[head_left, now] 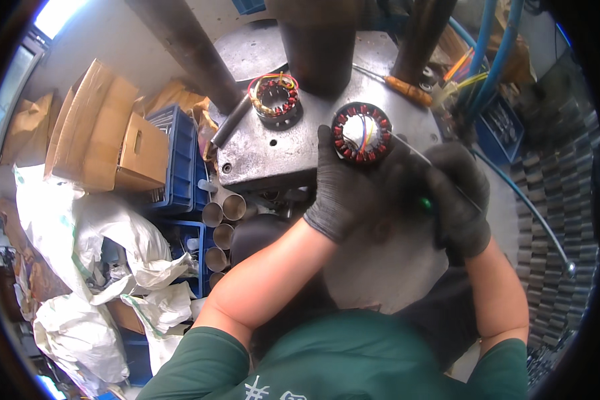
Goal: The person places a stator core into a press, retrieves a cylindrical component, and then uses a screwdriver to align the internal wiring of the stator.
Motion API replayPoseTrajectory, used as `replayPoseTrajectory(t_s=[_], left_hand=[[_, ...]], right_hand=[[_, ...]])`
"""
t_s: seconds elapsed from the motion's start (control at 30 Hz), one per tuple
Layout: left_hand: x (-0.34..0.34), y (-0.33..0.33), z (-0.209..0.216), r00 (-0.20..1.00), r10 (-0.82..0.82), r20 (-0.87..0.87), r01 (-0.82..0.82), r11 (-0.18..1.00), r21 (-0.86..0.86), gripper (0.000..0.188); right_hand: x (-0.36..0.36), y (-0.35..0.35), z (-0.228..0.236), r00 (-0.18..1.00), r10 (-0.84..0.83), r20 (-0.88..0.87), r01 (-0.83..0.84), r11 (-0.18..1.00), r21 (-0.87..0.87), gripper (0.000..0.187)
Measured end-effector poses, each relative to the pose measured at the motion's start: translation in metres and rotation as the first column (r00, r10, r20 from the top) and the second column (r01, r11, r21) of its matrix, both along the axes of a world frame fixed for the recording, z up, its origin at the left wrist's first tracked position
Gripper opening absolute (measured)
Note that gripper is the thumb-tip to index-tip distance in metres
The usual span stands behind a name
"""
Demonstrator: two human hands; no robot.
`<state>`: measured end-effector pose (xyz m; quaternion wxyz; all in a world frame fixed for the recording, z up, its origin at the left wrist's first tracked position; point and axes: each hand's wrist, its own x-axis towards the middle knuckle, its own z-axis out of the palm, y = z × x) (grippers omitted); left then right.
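Note:
My left hand [343, 190], in a dark glove, grips a motor stator [363, 157] by its outer edge. The stator is a black ring with red-brown windings around its inside, and thin coloured wires lie across its bright centre. My gloved right hand [461, 200] is closed around a thin metal rod [413, 151], whose tip meets the stator's right edge. A small green spot shows by the right-hand fingers, too blurred to name. Beyond my left hand, a second stator [292, 107] with red and yellow leads sits on the metal press plate [267, 157].
Thick dark columns [317, 53] rise from the plate. A wooden-handled tool [407, 89] and a dark bar [232, 123] lie on it. At left are cardboard boxes [90, 133], blue crates [175, 157], metal tubes [234, 207] and white sacks [53, 220]. Blue hoses [490, 67] hang at right beside stacked metal parts [553, 227].

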<state>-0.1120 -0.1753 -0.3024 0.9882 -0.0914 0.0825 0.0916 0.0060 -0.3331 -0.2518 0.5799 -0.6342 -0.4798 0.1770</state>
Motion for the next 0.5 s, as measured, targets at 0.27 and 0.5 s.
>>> replayPoseTrajectory(t_s=[0.27, 0.5], left_hand=[[0.002, 0.005, -0.018, 0.999, -0.006, -0.044, 0.01, 0.995, 0.096, 0.096], [0.003, 0.0, -0.022, 0.999, -0.051, 0.006, 0.05, 0.988, 0.145, 0.093]], right_hand=[[0.004, 0.0, 0.004, 0.992, -0.015, 0.122, 0.01, 0.999, 0.035, 0.007], [0.004, 0.001, 0.006, 1.0, 0.018, -0.011, -0.016, 0.993, 0.118, 0.007]])
